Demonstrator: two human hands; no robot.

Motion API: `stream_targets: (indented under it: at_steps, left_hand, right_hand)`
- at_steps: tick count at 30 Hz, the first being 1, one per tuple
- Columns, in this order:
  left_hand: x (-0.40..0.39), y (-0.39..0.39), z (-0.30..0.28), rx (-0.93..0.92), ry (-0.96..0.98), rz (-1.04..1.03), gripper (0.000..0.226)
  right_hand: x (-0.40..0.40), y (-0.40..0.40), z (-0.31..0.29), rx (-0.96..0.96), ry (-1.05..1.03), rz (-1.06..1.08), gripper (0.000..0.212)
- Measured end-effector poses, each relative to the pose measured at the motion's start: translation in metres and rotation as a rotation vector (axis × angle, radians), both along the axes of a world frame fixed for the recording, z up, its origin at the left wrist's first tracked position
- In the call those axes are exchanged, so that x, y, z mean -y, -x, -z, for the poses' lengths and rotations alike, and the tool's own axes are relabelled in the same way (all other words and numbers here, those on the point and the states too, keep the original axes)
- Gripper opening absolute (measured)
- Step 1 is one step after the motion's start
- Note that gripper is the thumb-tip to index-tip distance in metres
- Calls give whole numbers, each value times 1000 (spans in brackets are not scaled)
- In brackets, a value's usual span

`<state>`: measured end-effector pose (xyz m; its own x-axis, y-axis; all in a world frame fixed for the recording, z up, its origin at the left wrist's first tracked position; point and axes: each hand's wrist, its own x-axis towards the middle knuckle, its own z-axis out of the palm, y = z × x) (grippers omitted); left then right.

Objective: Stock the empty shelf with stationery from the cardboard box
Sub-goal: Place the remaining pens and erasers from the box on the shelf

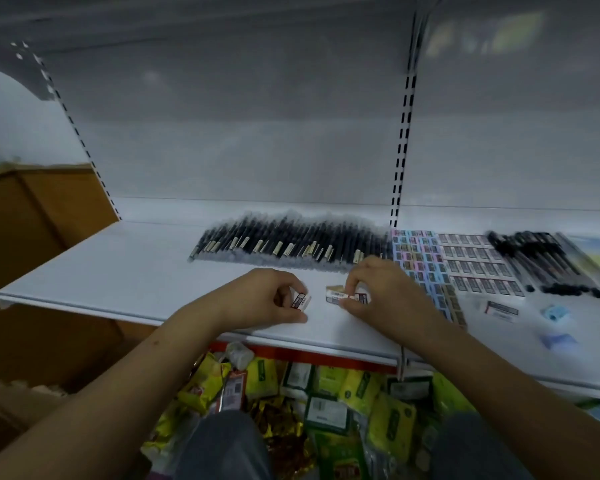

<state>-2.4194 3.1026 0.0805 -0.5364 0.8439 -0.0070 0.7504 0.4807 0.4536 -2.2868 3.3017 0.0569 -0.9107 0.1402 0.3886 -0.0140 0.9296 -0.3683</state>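
1. We see the left hand [274, 294] over the white shelf [118, 271], its grip pinching a small eraser [301, 301] between curled fingers and thumb, held at or just above the shelf surface.
2. Just beside it, the right hand [381, 289] has its grip pinched on a second eraser [338, 295], with a third eraser [361, 298] partly hidden under its fingers; whether these rest on the shelf we cannot tell.
3. Beyond both grips lies a long row of dark pens [284, 245], side by side.
4. To the outer side of the right grip lie coloured eraser packs [420, 258], then white labelled packs [478, 268], then more black pens [534, 254].
5. A cardboard box [39, 237] stands well to the outer side of the left grip.
6. Below the shelf lie yellow and green packets [326, 393].
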Motion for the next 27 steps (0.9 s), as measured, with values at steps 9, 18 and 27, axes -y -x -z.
stream_targets:
  at_steps: [9, 18, 27]
  left_hand:
    - [20, -16, 9, -252, -58, -83, 57]
    - [-3, -49, 20, -242, -123, -71, 62]
    - [-8, -43, 13, -108, -96, 6, 41]
  right_hand:
    - [32, 13, -2, 6, -89, 84, 36]
    - [-14, -15, -41, 225, -94, -9, 20]
    - [-7, -19, -27, 293, -36, -96, 31]
